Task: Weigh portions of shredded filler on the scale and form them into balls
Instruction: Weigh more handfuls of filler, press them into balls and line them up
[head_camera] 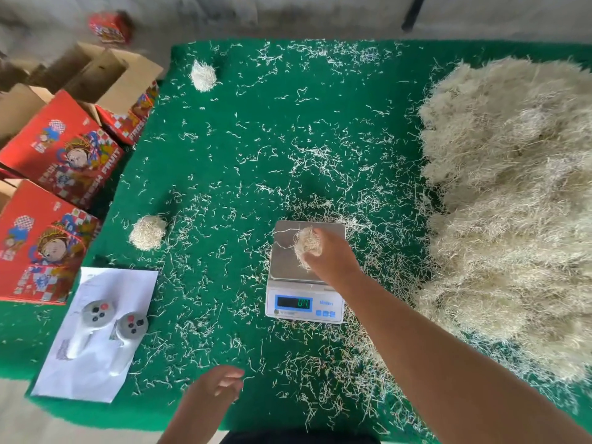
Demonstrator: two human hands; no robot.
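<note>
A small white digital scale [288, 270] with a steel pan sits on the green mat; its display glows green. My right hand [333, 254] is over the pan, shut on a clump of pale shredded filler [307, 245] that hangs just above or on the steel. My left hand [221, 384] hovers near the front edge of the mat, fingers loosely curled, holding nothing. A big heap of shredded filler [512, 200] fills the right side. Two formed balls lie on the mat: one at mid left [148, 232], one at the far back [203, 75].
Loose shreds litter the green mat [224, 139]. A white sheet [96, 334] with two grey handheld controllers [96, 315] lies at front left. Red printed fruit cartons [57, 155] and open cardboard boxes [105, 72] stand off the mat's left edge.
</note>
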